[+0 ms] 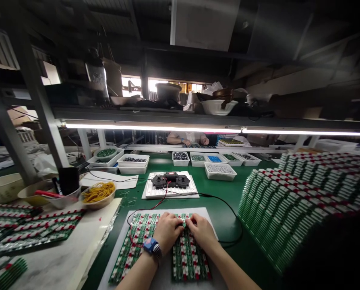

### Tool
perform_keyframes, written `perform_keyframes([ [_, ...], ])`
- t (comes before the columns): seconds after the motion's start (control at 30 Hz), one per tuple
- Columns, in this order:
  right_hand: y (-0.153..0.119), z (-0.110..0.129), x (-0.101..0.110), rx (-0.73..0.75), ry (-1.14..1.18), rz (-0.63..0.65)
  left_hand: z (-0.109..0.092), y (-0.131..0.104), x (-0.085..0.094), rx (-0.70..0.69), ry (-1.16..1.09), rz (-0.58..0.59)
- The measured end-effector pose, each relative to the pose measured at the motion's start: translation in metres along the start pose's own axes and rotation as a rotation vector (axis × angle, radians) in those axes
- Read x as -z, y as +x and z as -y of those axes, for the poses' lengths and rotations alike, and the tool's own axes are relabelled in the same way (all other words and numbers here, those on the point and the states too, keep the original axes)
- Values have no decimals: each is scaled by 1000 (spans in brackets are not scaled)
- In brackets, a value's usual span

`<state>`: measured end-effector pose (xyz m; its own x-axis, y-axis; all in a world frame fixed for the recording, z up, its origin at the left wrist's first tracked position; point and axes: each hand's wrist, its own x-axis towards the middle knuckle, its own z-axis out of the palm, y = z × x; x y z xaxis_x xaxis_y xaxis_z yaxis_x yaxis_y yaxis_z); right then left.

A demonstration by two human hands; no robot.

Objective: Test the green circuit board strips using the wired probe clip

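Observation:
Two green circuit board panels with rows of white and red parts lie on a pale mat [212, 220] in front of me. My left hand [168, 230], with a blue band at its wrist, is over the upper part between the left panel [142, 229] and the right panel [188, 259]. Its fingers are bent and pressed together near the right panel's top. My right hand [200, 230] is closed at the upper edge of the right panel, fingertips close to the left ones. Whatever small thing the fingertips hold is hidden.
High stacks of panels [285, 213] stand at right. Behind the mat are a black device [170, 180] with cables and trays of small parts [220, 170]. At left are a bowl of yellow bands [99, 193] and more panels [47, 227]. A person [187, 139] sits opposite.

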<state>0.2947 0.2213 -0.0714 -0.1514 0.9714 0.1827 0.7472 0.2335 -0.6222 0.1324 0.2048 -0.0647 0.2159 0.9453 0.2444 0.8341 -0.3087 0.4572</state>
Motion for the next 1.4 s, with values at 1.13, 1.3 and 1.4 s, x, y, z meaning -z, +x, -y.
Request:
perform_keyframes([
  [1.13, 10, -1, 19, 5, 231, 139, -13, 6, 13, 8, 151, 16],
  [1.3, 21, 5, 20, -52, 221, 60, -8, 23, 19, 66, 65, 33],
  [1.4, 24, 1, 14, -71, 208, 73, 1, 27, 12, 51, 47, 52],
])
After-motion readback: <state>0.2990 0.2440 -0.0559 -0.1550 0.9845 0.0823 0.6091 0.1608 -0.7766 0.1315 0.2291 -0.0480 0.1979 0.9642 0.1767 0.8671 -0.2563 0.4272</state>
